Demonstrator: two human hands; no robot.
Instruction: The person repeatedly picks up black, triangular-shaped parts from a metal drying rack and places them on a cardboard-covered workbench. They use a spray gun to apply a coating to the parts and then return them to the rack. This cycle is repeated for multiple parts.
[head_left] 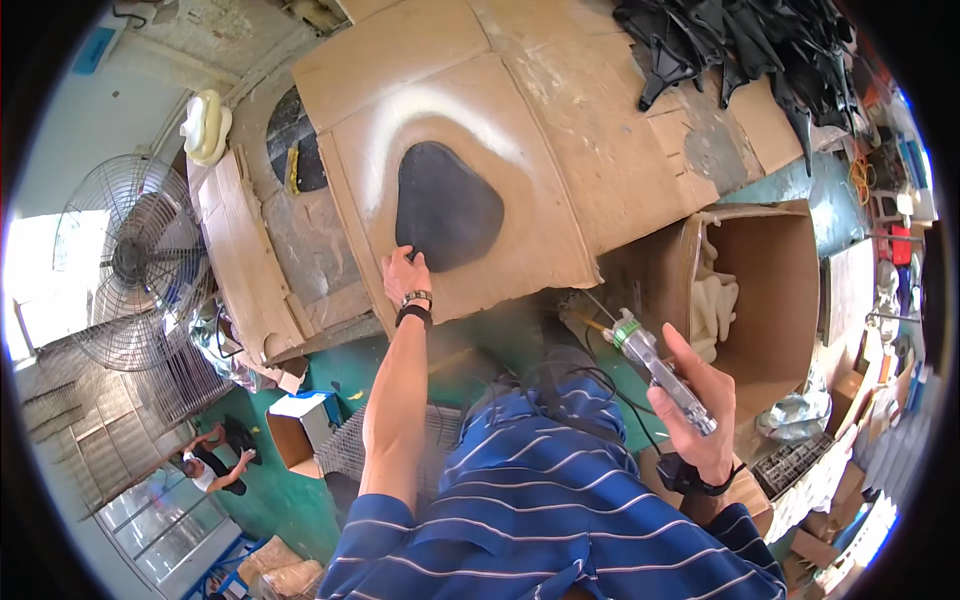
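Note:
A dark, rounded triangular pad [448, 207] lies on a cardboard sheet [365, 80], with a white spray haze arching round its far side. At the pad's near left edge my left hand [403, 276] has its fingers bent together, pinching the rim. My right hand [700, 405] is wrapped round a silver spray gun [655, 365] with a green ring near its front. The gun is held past the near edge of the cardboard, nozzle toward the table. Its trigger is mostly hidden from view.
Black webbed pieces [715, 45] are heaped at the far right. An open carton [765, 290] with cream-coloured pieces [712, 300] stands right of the table. On the left are a large caged fan [130, 255] and a person [215, 465] crouching on the green floor [290, 500].

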